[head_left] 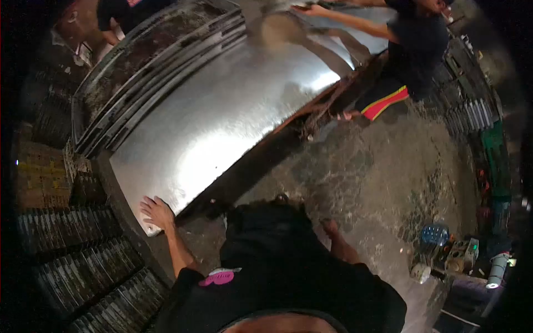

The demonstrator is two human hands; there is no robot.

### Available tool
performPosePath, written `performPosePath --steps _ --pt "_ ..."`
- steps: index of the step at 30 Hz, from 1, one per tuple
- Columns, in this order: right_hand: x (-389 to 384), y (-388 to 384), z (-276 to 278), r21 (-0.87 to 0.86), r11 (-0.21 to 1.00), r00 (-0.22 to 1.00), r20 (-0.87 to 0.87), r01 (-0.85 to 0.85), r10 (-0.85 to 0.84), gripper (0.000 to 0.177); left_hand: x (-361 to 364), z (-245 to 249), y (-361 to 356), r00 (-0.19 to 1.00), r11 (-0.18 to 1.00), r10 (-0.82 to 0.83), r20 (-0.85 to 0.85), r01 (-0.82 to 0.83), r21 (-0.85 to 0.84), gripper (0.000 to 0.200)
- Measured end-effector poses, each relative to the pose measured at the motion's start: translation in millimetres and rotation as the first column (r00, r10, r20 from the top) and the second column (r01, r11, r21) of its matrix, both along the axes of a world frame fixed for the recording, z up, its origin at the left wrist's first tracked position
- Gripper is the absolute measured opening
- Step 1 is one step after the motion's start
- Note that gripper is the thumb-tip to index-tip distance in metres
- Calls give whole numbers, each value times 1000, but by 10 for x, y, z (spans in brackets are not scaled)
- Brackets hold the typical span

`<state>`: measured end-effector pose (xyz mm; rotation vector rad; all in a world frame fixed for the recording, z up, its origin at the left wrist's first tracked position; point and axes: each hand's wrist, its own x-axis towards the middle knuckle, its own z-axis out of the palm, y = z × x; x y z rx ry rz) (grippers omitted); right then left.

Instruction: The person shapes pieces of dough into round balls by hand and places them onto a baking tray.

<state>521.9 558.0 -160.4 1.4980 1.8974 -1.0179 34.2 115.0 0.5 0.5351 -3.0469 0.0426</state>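
A long shiny metal-topped table (pixel 166 127) runs from the lower left up to the upper right. My left hand (pixel 157 212) lies flat with fingers spread on its near left corner, holding nothing. My right hand (pixel 331 227) hangs low at my right side over the floor, away from the table. It is small and dim in view, and its fingers cannot be made out clearly. At the table's far end a round, pale, blurred object (pixel 282 31) is over the surface, near another person's outstretched arms.
A person in dark clothes (pixel 413 50) stands at the upper right. Another person (pixel 119 16) is at the upper left, beyond stacked frames (pixel 166 61). Ribbed racks (pixel 78 230) fill the lower left. A blue water bottle (pixel 435 235) and clutter lie at the right.
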Motion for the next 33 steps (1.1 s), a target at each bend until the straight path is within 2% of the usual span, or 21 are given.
performPosePath --steps 2,4,6,7,9,10,11,13,14,15,17,18,20,21,22,23,24,25,27,30,33 --pt "281 146 -274 -29 998 997 -45 63 -64 42 33 3 140 997 995 -27 -77 34 92 59" --pt "575 306 -652 -36 993 988 -97 115 -118 43 31 -30 118 991 994 -48 -123 59 89 58" --pt "775 404 -999 41 983 912 -382 177 -148 46 36 -30 140 982 991 -44 -181 65 116 58" --pt "626 488 -834 44 985 913 -384 167 -137 46 20 -13 165 982 991 -33 -184 55 119 58" --pt "277 560 -292 -32 999 992 -127 -7 3 47 51 26 167 984 989 -38 -173 62 138 58" --pt "-33 527 229 -121 976 976 -100 179 -191 48 61 73 195 988 988 -24 -150 46 148 58" --pt "-51 586 101 -118 980 979 -105 161 -174 48 70 69 207 988 988 -6 -154 29 151 58" --pt "123 698 -586 -133 983 980 -167 -127 104 50 73 67 208 981 986 -20 -191 51 156 57" --pt "-125 694 -283 -347 803 834 -90 485 -544 49 65 74 217 980 987 -9 -198 41 158 57" --pt "-218 750 -353 -351 806 838 -96 477 -538 49 68 102 244 983 987 3 -186 27 158 56" --pt "-304 778 -597 -158 980 943 -289 121 -163 49 55 138 250 982 990 -2 -186 28 138 55" --pt "-363 805 -562 -164 979 943 -289 123 -167 49 60 103 209 981 991 -16 -195 41 125 55" --pt "-594 944 -299 -339 835 783 -317 434 -535 48 63 103 207 978 990 -32 -204 58 127 53" --pt "-797 1037 -31 -335 836 781 -322 434 -535 48 72 89 197 980 993 -30 -196 52 109 52" --pt "-1007 1157 263 -31 983 932 -312 183 -183 48 63 90 236 980 992 -24 -199 48 118 51" --pt "-1200 1182 468 243 962 967 -185 -125 172 49 60 121 231 980 992 -21 -198 44 116 51" --pt "-1266 1297 489 30 992 955 -274 123 -110 48 69 145 205 981 993 -22 -195 43 106 51" --pt "-1395 1353 607 24 993 956 -274 119 -108 48 71 138 204 979 993 -27 -200 49 105 50" --pt "-1708 1553 1184 284 953 857 -512 105 58 46 90 89 205 980 994 -23 -197 44 102 50" --pt "-2280 1991 1497 286 939 795 -606 188 25 41 51 74 263 970 996 -4 -243 24 80 50" --pt "-3245 2266 2333 258 943 829 -558 209 -30 38 -119 88 668 947 924 95 -308 32 381 46"
